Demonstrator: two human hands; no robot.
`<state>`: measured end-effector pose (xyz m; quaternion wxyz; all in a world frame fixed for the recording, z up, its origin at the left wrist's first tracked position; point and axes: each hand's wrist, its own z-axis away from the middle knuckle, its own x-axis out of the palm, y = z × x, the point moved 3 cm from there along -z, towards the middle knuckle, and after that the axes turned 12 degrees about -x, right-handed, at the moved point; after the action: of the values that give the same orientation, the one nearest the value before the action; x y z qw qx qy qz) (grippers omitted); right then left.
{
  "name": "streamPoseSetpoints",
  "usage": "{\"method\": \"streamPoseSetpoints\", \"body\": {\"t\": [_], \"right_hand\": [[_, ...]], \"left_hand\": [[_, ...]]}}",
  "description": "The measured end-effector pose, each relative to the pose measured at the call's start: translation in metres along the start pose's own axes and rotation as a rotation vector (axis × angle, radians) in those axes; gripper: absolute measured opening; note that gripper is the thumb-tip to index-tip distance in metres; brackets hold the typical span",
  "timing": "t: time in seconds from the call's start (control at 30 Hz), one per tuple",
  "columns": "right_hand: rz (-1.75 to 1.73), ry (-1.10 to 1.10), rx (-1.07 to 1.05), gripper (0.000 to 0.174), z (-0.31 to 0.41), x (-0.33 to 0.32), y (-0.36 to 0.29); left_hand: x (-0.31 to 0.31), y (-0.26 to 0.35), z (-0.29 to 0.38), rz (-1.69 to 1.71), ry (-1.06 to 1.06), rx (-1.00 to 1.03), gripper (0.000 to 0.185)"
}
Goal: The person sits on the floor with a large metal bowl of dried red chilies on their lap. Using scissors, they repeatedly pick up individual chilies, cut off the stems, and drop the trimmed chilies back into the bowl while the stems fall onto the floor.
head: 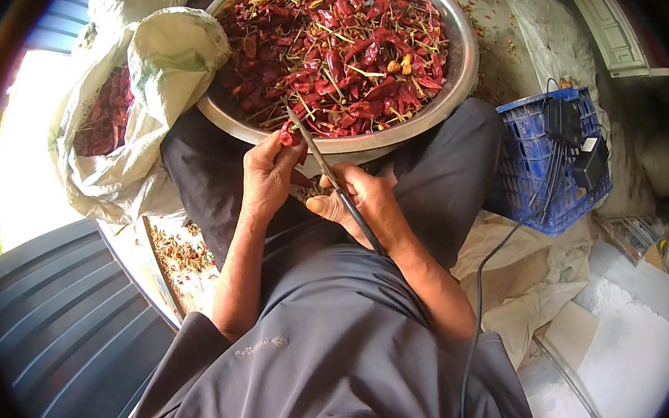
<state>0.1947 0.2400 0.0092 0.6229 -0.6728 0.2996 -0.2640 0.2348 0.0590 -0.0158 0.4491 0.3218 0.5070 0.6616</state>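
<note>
A wide metal basin heaped with dried red chili peppers and pale stems stands before me, between my knees. At its near rim my left hand pinches a dried red chili between thumb and fingers. My right hand is closed around long dark-handled scissors, whose narrow blades point up and to the left. The blade tips lie beside the chili in my left hand, over the basin's edge. Whether the blades touch the chili I cannot tell.
Left of the basin an open woven sack holds more red chilies. On the right stands a blue plastic crate with black adapters and a cable running down beside me. Chili scraps lie on the floor at left.
</note>
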Motion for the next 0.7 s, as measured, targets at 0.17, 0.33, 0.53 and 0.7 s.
{"method": "streamPoseSetpoints", "body": {"t": [0.17,0.33,0.53,0.7], "right_hand": [[-0.335,-0.067,0.126,0.048,0.005,0.007,0.0],[-0.438,-0.081,0.106,0.05,0.009,0.01,-0.01],[-0.559,-0.104,0.163,0.049,0.014,0.016,-0.014],[-0.654,-0.06,0.168,0.048,0.013,0.015,-0.023]], "left_hand": [[0.0,-0.01,0.001,0.126,0.042,-0.017,0.017],[0.002,-0.013,0.01,0.191,-0.04,-0.024,0.018],[0.005,-0.016,0.015,0.168,0.001,0.026,0.019],[0.014,-0.018,0.026,0.246,-0.044,-0.063,0.013]]}}
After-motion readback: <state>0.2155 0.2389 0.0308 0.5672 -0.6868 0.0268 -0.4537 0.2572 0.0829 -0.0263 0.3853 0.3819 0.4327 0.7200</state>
